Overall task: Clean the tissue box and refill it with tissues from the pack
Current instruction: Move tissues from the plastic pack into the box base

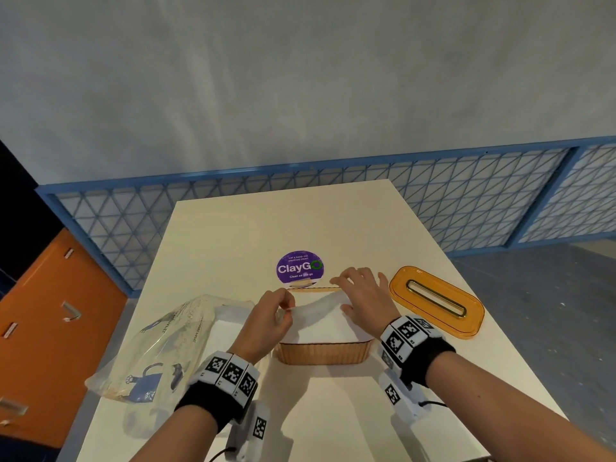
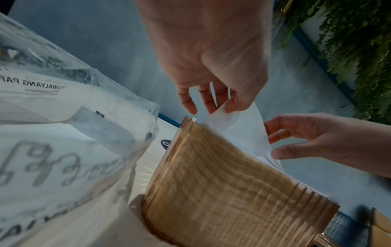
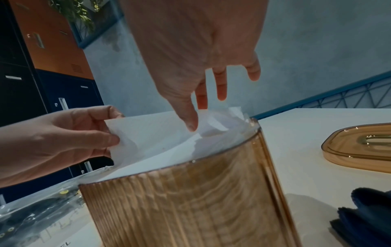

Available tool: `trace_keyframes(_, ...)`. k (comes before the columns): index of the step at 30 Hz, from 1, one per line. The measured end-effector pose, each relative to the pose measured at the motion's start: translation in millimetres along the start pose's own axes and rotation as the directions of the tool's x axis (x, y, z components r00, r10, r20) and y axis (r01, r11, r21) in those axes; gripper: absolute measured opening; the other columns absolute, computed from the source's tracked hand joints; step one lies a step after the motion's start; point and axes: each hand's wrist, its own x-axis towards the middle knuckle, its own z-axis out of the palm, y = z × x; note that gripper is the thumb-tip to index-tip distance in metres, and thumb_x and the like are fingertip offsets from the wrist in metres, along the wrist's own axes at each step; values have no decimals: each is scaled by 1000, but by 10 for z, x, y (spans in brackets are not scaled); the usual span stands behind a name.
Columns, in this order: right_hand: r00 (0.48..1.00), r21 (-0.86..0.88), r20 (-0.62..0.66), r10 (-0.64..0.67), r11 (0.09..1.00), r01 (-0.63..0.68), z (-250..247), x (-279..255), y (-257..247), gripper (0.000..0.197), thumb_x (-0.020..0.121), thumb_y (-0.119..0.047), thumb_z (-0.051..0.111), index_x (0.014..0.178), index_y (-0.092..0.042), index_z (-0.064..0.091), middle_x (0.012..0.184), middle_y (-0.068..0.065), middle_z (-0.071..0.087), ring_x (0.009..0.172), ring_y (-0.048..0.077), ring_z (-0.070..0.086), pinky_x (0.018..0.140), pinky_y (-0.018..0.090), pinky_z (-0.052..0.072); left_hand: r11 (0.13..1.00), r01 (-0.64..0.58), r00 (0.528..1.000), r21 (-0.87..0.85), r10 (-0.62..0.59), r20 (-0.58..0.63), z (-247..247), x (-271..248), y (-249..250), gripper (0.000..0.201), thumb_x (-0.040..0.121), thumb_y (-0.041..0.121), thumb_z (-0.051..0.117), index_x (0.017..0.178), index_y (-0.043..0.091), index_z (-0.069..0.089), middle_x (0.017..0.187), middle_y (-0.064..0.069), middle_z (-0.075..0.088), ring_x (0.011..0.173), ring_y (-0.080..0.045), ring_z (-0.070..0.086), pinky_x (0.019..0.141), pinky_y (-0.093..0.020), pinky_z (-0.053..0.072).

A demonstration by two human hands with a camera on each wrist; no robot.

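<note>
While both hands work over the open box, scene as follows:

box: ribbed amber tissue box, lid off, stands on the white table near the front middle; filled with a white tissue stack up to about the rim.
top tissue: one sheet lifted off the stack, stretched between the two hands above the box opening.
left hand: left hand at the box's left end, thumb and fingers pinching the sheet's left corner; the other fingers are curled in.
right hand: right hand over the box's far right part, fingers spread and mostly straight; right wrist view shows the thumb tip down on the crumpled right end of the sheet, a finger behind it. Whether it truly pinches or only presses, cannot tell.
hands apart: yes, one at each end of the sheet, not touching.
lid: amber lid with a long slot, flat on the table just right of the box, apart from it.
pack: clear printed tissue pack lies left of the box, close beside it, mouth toward the box, white tissues still inside.
cloth: dark blue cloth on the table right of the box, seen in right wrist view only.
sticker: round purple ClayGo sticker on the table just behind the box.
</note>
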Motion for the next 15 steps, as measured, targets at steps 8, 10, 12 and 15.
trace_keyframes(8,991,-171,-33,-130,977,123,13,-181,-16,20,63,-18,83,69,-25,66,69,-8,65,74,18,63,84,60,49,888,-149,987,434,162,8,62,-55,-130,20,77,2,67,88,18,63,88,4,64,86,-19,56,73,-27,37)
trace_keyframes(10,992,-199,-18,-125,973,119,75,-234,2,31,46,-22,90,60,-30,64,60,-11,61,64,13,62,74,54,55,863,-181,979,471,205,1,99,-72,-207,24,70,4,72,81,23,61,83,8,64,83,-11,47,72,-26,36)
trace_keyframes(12,994,-192,-28,-108,976,101,124,-264,30,33,42,-23,91,58,-31,64,58,-12,59,62,12,62,72,51,55,855,-188,977,483,211,7,111,-87,-241,16,77,10,60,82,25,61,83,10,63,83,-7,40,76,-23,29)
trace_keyframes(15,996,-132,-3,-84,988,83,102,-309,51,16,62,-22,83,69,-27,69,70,-9,64,76,17,63,82,56,51,839,-193,977,509,212,22,132,-100,-282,26,79,21,39,81,27,64,80,12,61,83,-5,39,73,-23,24)
